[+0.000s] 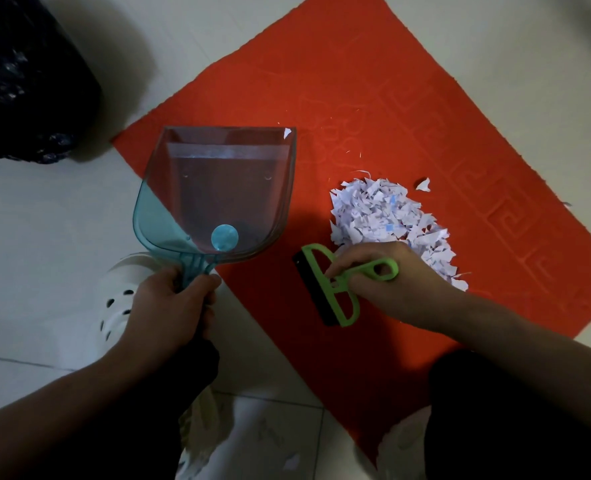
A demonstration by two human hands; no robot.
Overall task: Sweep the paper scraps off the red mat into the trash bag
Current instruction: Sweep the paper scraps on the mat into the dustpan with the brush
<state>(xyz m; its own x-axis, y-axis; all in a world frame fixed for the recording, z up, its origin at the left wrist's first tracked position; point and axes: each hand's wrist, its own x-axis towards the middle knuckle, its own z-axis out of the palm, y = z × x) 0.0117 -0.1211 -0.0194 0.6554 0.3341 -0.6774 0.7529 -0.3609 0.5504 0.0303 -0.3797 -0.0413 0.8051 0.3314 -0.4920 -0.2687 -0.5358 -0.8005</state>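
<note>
A red mat [373, 98] lies on the pale tiled floor. On its right half sits a heap of white paper scraps [384, 213], with one loose scrap [423, 185] beside it. My left hand [169, 306] grips the handle of a clear teal dustpan [218, 192], which lies over the mat's left edge with a single scrap [287, 132] at its far corner. My right hand [391, 285] holds the handle of a green squeegee brush [332, 285] with a black blade, just in front of the heap. The black trash bag [27, 81] stands at the upper left.
A white perforated shoe [124, 303] sits under my left hand. Dark trouser legs fill the bottom of the view. Bare floor tiles [44, 209] lie between the dustpan and the trash bag.
</note>
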